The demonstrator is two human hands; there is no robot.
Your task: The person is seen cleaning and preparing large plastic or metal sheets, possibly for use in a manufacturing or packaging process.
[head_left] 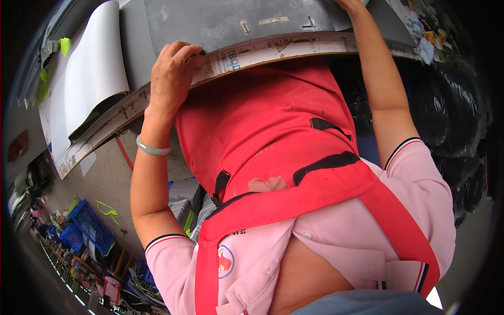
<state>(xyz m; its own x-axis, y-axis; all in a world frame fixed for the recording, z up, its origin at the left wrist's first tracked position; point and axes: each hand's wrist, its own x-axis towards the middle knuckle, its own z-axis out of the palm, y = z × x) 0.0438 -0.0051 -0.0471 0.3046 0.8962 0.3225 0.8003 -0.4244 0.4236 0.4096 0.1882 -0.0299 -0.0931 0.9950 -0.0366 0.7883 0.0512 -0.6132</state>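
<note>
Blue-grey fabric point(367, 304), red apron point(273, 121), left fingers point(181, 51) at worktable point(286, 47), curled sheet point(102, 63), crate point(93, 224)

The left arm point(152, 181) reaches forward, the left hand point(172, 76) curled, while the right arm point(379, 76) stretches farther, the right hand point(350, 4) mostly out of view.

The board point(210, 21) is dark grey, with pale scuffs on its surface. It lies flat on the tabletop point(294, 46), beside the near edge. Beige tape point(274, 21) adheres to its near-right portion.
</note>
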